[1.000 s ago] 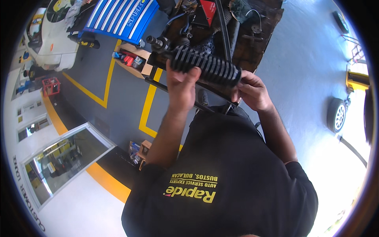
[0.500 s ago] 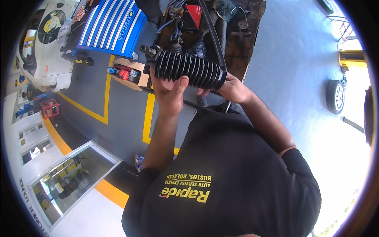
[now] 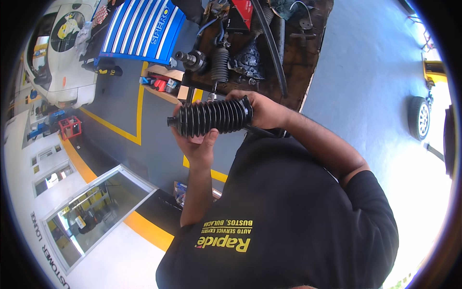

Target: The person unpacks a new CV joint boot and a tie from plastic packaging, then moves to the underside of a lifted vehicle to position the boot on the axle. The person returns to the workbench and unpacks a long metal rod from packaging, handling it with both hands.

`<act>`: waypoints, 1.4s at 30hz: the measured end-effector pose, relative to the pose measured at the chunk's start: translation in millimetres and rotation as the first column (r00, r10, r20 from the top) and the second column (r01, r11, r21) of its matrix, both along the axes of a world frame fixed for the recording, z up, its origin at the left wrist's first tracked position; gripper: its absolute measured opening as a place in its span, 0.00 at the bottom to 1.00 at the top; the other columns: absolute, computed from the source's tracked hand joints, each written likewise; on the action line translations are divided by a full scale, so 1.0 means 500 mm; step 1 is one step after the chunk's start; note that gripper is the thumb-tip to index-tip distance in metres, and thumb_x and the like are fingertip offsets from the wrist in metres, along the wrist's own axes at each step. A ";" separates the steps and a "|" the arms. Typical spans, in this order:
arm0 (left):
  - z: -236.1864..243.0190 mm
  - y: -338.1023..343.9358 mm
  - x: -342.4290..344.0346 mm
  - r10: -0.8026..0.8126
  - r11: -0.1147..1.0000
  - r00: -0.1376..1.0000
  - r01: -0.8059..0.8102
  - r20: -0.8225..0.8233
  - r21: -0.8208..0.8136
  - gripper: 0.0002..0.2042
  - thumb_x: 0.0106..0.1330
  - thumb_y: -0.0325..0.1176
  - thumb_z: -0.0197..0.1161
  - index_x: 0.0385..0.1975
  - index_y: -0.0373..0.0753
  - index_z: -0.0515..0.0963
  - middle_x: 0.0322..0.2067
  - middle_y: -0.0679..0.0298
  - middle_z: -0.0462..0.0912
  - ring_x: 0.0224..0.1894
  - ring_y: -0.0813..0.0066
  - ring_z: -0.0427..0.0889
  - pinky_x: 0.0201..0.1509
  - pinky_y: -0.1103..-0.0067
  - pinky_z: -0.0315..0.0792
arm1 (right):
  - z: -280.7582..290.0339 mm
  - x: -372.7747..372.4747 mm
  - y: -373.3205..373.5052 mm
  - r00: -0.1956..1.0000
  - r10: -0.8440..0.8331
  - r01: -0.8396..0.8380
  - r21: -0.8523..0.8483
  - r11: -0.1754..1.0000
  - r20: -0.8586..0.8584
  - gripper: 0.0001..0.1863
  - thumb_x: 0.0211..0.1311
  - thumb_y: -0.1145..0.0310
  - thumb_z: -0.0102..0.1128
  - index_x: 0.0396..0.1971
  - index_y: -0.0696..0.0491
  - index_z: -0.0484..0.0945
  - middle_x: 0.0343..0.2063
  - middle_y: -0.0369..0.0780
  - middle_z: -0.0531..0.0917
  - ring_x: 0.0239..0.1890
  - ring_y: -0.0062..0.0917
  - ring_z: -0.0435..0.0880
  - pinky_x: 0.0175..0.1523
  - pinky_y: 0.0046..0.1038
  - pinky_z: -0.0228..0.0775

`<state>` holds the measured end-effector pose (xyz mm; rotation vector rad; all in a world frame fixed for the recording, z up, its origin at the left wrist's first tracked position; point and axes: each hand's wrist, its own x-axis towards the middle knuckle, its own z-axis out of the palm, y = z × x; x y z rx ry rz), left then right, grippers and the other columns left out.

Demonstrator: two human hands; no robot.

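Observation:
A black ribbed rubber boot [image 3: 208,117] lies sideways between my two hands, just in front of the workbench [image 3: 301,62]. My left hand [image 3: 196,147] grips its narrow-necked left half from below, with the thumb along the near side and other fingers hidden behind. At the wide right end, my right hand [image 3: 265,110] is closed round the rim, fingers over the far side. Beyond the boot, a metal joint with a stubby shaft [image 3: 190,60] rests at the bench's left edge. A smaller ribbed bellows [image 3: 220,66] lies near a crumpled, greasy plastic bag [image 3: 248,60].
A long black bar [image 3: 270,48] lies across the bench, beside a red and black box [image 3: 239,15]. Left of the bench stand a cardboard box of bottles [image 3: 163,83] and a blue striped cabinet [image 3: 142,33]. A white car [image 3: 67,67] is at the far left.
Both hands have brought the boot toward my body and a little left, off the bench's front. The metal joint behind it now shows fully on the bench.

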<state>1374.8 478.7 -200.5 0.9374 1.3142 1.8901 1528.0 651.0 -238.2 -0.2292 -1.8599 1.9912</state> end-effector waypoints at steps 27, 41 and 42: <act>-0.066 -0.079 -0.186 0.257 0.965 0.939 -0.238 0.229 -0.107 0.31 0.68 0.16 0.65 0.71 0.38 0.65 0.56 0.60 0.81 0.58 0.67 0.83 0.69 0.69 0.76 | -0.053 0.205 0.070 0.835 -0.010 0.128 -0.177 0.976 0.550 0.10 0.84 0.66 0.54 0.50 0.57 0.79 0.41 0.35 0.81 0.41 0.20 0.81 0.51 0.27 0.76; 0.018 0.332 -0.234 -0.503 0.588 0.699 -0.153 -0.508 -0.794 0.38 0.62 0.48 0.77 0.67 0.27 0.76 0.58 0.41 0.85 0.64 0.50 0.84 0.71 0.66 0.74 | -0.166 0.317 0.176 0.573 -0.633 0.756 -0.037 0.653 0.521 0.10 0.80 0.64 0.62 0.47 0.56 0.82 0.30 0.29 0.80 0.31 0.12 0.76 0.38 0.21 0.69; 0.015 0.357 -0.229 -0.552 0.539 0.633 -0.226 -0.543 -0.811 0.39 0.62 0.49 0.77 0.68 0.27 0.75 0.60 0.40 0.84 0.65 0.49 0.83 0.72 0.65 0.73 | -0.171 0.315 0.182 0.568 -0.640 0.762 -0.038 0.646 0.519 0.10 0.80 0.64 0.62 0.48 0.57 0.82 0.30 0.29 0.80 0.32 0.12 0.76 0.38 0.20 0.69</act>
